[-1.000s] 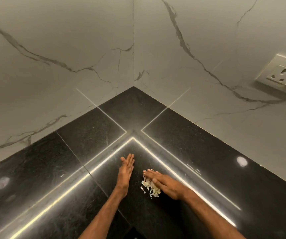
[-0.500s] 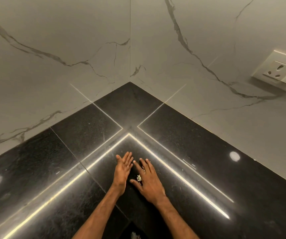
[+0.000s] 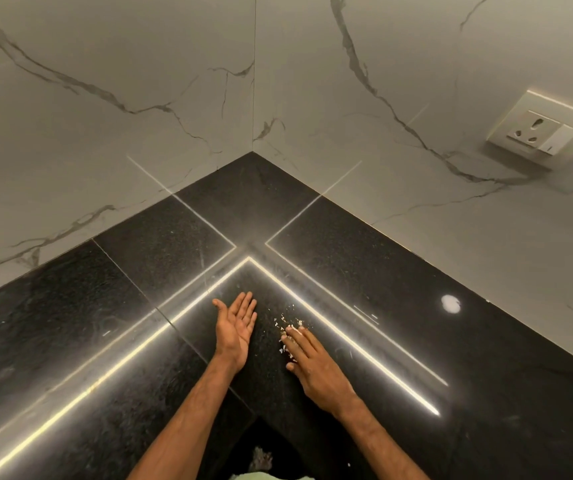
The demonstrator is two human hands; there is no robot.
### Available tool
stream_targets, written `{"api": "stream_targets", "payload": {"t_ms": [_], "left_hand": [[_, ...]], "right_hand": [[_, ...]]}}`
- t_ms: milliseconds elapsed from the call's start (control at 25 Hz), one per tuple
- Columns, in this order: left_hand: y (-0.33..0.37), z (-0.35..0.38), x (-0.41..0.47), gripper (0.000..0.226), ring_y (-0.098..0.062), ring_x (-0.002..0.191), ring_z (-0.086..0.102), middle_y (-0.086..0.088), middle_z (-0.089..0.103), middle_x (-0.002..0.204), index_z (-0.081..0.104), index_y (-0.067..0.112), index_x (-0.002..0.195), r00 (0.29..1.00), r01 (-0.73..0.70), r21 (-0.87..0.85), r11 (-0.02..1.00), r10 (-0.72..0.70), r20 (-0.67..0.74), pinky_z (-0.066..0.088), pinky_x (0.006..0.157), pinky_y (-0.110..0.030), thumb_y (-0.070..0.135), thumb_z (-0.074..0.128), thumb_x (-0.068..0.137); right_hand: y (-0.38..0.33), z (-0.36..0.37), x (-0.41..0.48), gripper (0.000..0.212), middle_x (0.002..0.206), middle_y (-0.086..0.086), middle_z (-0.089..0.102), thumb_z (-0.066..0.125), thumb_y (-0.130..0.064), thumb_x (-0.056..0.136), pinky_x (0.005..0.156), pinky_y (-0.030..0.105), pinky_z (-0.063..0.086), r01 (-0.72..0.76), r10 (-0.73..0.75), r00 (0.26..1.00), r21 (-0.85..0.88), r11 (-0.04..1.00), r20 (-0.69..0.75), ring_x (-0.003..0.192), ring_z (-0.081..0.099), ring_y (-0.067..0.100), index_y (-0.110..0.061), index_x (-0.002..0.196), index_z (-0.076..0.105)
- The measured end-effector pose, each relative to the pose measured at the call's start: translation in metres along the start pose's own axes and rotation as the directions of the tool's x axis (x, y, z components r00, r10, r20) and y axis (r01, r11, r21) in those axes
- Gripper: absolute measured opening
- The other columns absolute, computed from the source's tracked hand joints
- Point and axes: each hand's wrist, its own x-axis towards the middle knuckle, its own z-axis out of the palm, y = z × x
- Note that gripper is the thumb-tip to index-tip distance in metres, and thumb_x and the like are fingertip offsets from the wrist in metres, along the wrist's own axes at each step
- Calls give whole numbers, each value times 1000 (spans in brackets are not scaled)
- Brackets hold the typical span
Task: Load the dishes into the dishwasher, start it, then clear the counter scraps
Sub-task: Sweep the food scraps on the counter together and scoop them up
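Note:
Small white and tan food scraps [image 3: 287, 323] lie scattered on the black granite counter [image 3: 364, 271] near its inner corner. My right hand [image 3: 312, 365] lies flat, palm down, with straight fingers resting on the counter at the near edge of the scraps, some bits stuck by its fingertips. My left hand [image 3: 236, 329] is held open a little to the left, palm turned up and inward, its edge on the counter, nothing in it. A gap of bare counter separates the two hands.
White marble-pattern walls [image 3: 139, 98] meet in a corner behind the counter. A wall socket with a switch [image 3: 537, 133] sits at the right. Below the counter's front edge some white scraps [image 3: 261, 459] and a pale green thing [image 3: 264, 476] show.
My right hand has slid right, away from my left hand, and now rests by a thin scatter of scraps. The larger white pile seen a second ago is gone.

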Motion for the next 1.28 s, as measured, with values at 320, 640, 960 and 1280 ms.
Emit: {"api": "stream_targets", "payload": {"t_ms": [320, 640, 960, 1280], "left_hand": [[-17, 6, -12, 87, -23, 142, 38, -11, 41, 153, 33, 3, 150, 1000, 7, -100, 995, -9, -11, 25, 120, -38, 68, 16, 96], [-20, 25, -17, 88, -27, 142, 38, -14, 43, 152, 37, 1, 148, 999, 31, -177, 984, -33, -6, 26, 120, -40, 69, 16, 96], [-15, 29, -26, 84, -32, 118, 61, -22, 62, 129, 56, -6, 125, 992, 101, -363, 926, -64, 112, 46, 103, -42, 61, 10, 101], [-17, 34, -38, 63, -30, 115, 65, -17, 64, 129, 61, -1, 124, 972, 205, -474, 856, -121, 201, 51, 97, -43, 47, 24, 104]], "right_hand": [[7, -8, -25, 43, 123, 0, 68, 74, 8, 75, 80, 31, 59, 34, -33, 988, 0, 999, -150, 109, 64, 20, -13, 113, 72], [-45, -43, 22, 32, 97, 2, 77, 64, 11, 74, 87, 35, 54, -37, 225, 890, 430, 902, -396, 93, 69, 17, -9, 94, 80], [-79, -40, 47, 36, 134, 27, 58, 45, 3, 95, 113, 46, 38, 112, -63, 980, 259, 959, -191, 128, 53, 38, 6, 128, 61], [-66, -35, 49, 33, 119, 8, 65, 53, -8, 93, 107, 40, 40, 198, -126, 909, 144, 970, -398, 115, 58, 23, -7, 124, 63]]}}
